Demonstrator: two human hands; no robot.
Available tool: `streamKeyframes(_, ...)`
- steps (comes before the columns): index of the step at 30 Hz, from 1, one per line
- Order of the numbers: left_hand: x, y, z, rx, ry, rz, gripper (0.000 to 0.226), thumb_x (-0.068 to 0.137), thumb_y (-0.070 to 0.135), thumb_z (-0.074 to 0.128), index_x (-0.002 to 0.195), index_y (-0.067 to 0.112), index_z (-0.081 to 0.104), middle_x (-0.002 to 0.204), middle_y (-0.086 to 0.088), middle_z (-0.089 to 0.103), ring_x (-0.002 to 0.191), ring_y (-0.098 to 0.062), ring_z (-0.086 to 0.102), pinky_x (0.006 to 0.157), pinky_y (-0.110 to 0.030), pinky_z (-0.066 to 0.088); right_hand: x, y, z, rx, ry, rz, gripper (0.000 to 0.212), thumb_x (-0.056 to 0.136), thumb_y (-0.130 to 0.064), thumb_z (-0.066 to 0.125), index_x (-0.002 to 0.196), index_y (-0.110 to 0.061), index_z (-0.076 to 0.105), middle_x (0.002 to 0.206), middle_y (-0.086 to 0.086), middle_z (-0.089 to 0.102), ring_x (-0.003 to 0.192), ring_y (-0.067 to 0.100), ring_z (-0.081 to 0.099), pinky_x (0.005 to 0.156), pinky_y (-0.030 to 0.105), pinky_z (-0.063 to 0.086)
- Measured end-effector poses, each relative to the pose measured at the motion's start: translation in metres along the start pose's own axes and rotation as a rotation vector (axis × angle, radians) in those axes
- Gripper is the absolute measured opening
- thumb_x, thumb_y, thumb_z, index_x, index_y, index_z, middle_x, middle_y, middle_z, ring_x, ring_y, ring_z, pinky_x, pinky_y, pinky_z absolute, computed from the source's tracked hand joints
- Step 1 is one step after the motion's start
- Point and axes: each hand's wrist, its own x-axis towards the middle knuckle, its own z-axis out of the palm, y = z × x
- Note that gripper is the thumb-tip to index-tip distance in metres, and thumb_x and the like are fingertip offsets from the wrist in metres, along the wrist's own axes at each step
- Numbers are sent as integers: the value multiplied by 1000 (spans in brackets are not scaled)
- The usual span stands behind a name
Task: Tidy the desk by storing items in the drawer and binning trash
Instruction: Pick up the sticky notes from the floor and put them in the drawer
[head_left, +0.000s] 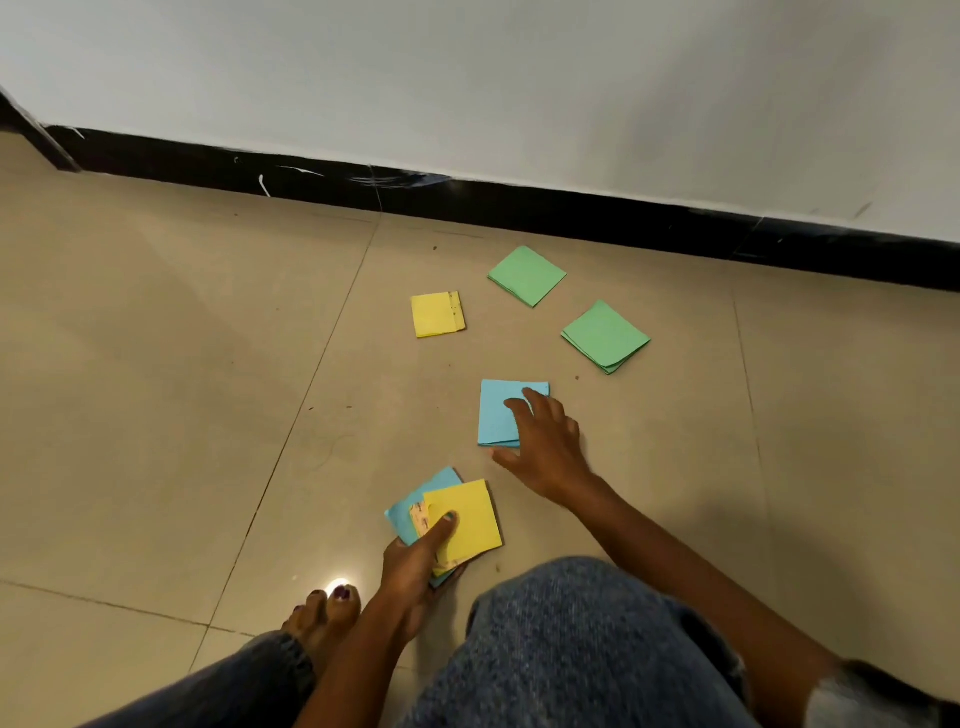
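Sticky-note pads lie scattered on a beige tiled floor. My left hand (415, 566) grips a stack of pads (470, 519), yellow on top with blue and pink beneath, thumb pressed on the yellow one. My right hand (545, 447) rests with spread fingers on a blue pad (498, 410) lying flat on the floor, thumb at its near edge. Farther off lie a yellow pad (436, 314) and two green pads (526, 275) (605, 336).
A black skirting board (519, 208) runs under a white wall at the back. My knees in blue jeans (571, 649) and a bare foot (327, 613) fill the bottom of the view. Bare floor tiles (156, 364) spread out to the left.
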Motion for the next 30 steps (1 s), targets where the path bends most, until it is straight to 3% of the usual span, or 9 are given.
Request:
streamKeyframes(5, 0, -3, 0, -23, 5, -7, 9, 86, 7, 65, 83, 9, 57, 78, -8, 61, 68, -20, 58, 34, -16, 44, 3, 19, 10, -325, 12, -67, 45, 96, -31, 47, 135, -12, 36, 141, 10, 39, 128, 26, 38, 99, 35, 35)
streamKeyframes(7, 0, -4, 0, -37, 7, -31, 9, 86, 7, 65, 84, 9, 56, 80, -9, 62, 69, -21, 58, 34, -17, 45, 4, 19, 8, -470, 65, -169, 30, 93, -21, 53, 120, -8, 50, 119, 13, 56, 107, 25, 54, 82, 32, 45)
streamKeyframes(10, 1, -5, 0, -43, 20, -37, 9, 86, 6, 64, 84, 9, 56, 79, -9, 62, 66, -21, 60, 34, -18, 46, 4, 20, -1, -543, 189, -280, 31, 54, -15, 86, 76, -8, 65, 65, 7, 64, 55, 18, 62, 44, 23, 44)
streamKeyframes(15, 5, -8, 5, -61, 5, -38, 9, 87, 8, 64, 83, 10, 56, 71, -8, 66, 52, -19, 64, 35, -20, 47, 2, 25, -13, -330, 237, -152, 29, 62, -4, 84, 83, -5, 63, 68, 11, 66, 53, 24, 66, 43, 28, 51)
streamKeyframes(18, 13, -6, 13, -163, -40, -96, 9, 88, 16, 62, 92, 10, 56, 84, -13, 64, 72, -27, 62, 37, -27, 51, -8, 32, -15, 10, 395, -112, 23, 88, -11, 63, 108, -1, 61, 91, 16, 68, 75, 28, 69, 58, 35, 59)
streamKeyframes(21, 26, -6, 21, -256, -126, -154, 50, 76, 39, 66, 118, 13, 55, 111, -18, 62, 95, -33, 60, 60, -40, 57, -30, 31, -19, 177, 625, -191, 27, 96, -16, 48, 111, 1, 62, 97, 14, 69, 84, 24, 69, 67, 32, 60)
streamKeyframes(23, 33, -5, 28, -276, -182, -169, 61, 75, 54, 61, 124, 17, 57, 122, -18, 61, 106, -34, 58, 82, -45, 53, -43, 33, -13, 133, 693, -295, 40, 102, -22, 32, 109, 0, 64, 101, 13, 70, 89, 24, 68, 77, 31, 57)
streamKeyframes(26, 41, -1, 39, -259, -303, -135, 63, 82, 65, 48, 124, 20, 60, 123, -17, 62, 109, -33, 58, 91, -44, 49, -53, 41, 9, -54, 666, -478, 39, 99, -15, 32, 101, -5, 70, 103, 12, 71, 93, 26, 68, 76, 31, 56)
streamKeyframes(30, 49, 5, 58, -65, -302, -60, 41, 82, 34, 68, 115, 10, 64, 104, -15, 69, 91, -28, 66, 83, -41, 54, -55, 54, 34, -207, 446, -527, 31, 78, -19, 43, 89, -17, 72, 94, 2, 72, 86, 23, 70, 67, 28, 55)
